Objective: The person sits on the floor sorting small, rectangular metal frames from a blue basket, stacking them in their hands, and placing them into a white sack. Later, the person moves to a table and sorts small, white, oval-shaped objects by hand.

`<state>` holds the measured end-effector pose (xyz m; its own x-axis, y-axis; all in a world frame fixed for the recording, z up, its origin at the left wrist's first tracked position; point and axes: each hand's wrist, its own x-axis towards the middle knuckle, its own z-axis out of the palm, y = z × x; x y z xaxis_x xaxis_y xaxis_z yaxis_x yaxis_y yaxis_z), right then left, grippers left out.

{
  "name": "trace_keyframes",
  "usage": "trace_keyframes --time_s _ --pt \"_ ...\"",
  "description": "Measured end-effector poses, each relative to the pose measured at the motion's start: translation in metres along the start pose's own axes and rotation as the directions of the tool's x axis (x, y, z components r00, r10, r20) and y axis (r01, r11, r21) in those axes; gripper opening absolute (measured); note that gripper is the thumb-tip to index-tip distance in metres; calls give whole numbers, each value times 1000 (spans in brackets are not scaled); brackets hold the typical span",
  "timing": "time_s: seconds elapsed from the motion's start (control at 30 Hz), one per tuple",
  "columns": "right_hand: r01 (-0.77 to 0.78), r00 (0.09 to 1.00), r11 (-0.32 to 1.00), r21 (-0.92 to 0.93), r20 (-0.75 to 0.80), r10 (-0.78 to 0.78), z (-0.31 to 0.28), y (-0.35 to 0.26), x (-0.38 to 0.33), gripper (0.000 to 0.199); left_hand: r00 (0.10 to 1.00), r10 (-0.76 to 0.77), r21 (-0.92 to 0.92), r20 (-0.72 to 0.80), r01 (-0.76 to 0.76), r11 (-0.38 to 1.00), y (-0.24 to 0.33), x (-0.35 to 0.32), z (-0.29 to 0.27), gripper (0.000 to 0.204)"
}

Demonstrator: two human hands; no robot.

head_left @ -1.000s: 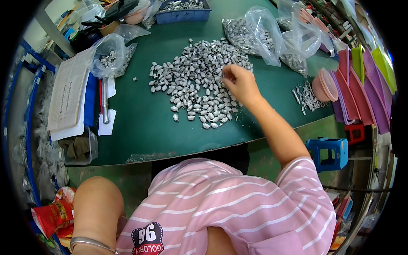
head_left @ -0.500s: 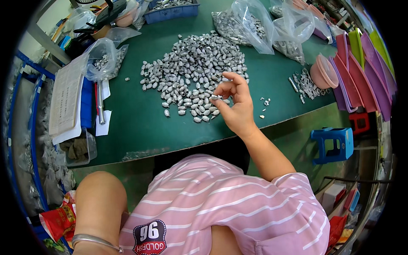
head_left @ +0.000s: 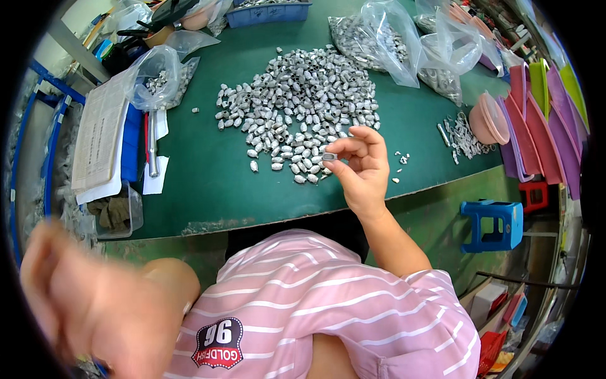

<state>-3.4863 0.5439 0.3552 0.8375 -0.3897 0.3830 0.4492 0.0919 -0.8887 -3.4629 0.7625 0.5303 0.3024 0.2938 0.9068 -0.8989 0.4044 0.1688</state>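
Note:
My right hand (head_left: 361, 174) is over the near right side of a pile of small grey metal parts (head_left: 303, 95). Between its thumb and index finger it pinches one small grey metal part (head_left: 329, 156), while the other fingers curl above. The parts in the pile are oval, and some show a hole in the end. At the lower left, my left hand (head_left: 95, 303) is raised close to the camera, away from the table. Motion smears it, so its fingers cannot be made out.
Clear bags of parts (head_left: 372, 41) and a blue bin (head_left: 268, 12) stand at the back of the green table (head_left: 196, 164). Papers (head_left: 101, 139) lie at left. A pink cup (head_left: 487, 120) and stacked coloured trays (head_left: 536, 120) are at right, above a blue stool (head_left: 492, 224).
My left hand has come up into view at the lower left. My right hand has drawn slightly back from the pile, still pinching the small metal part. The whole view has shifted a little.

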Motion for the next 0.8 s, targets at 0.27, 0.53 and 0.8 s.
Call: trace_keyframes --time_s 0.27,0.53,0.8 --pt "-384 912 687 617 139 385 -16 15 -2 13 46 -998 -29 -52 998 47 -84 -131 -32 21" --pt "-440 860 558 704 152 487 -18 12 11 21 -510 -798 -220 322 779 -587 -106 -152 -19 18" --pt "51 956 928 -370 286 61 -9 -9 19 19 -635 -621 -293 459 552 -781 -111 -159 -14 19"
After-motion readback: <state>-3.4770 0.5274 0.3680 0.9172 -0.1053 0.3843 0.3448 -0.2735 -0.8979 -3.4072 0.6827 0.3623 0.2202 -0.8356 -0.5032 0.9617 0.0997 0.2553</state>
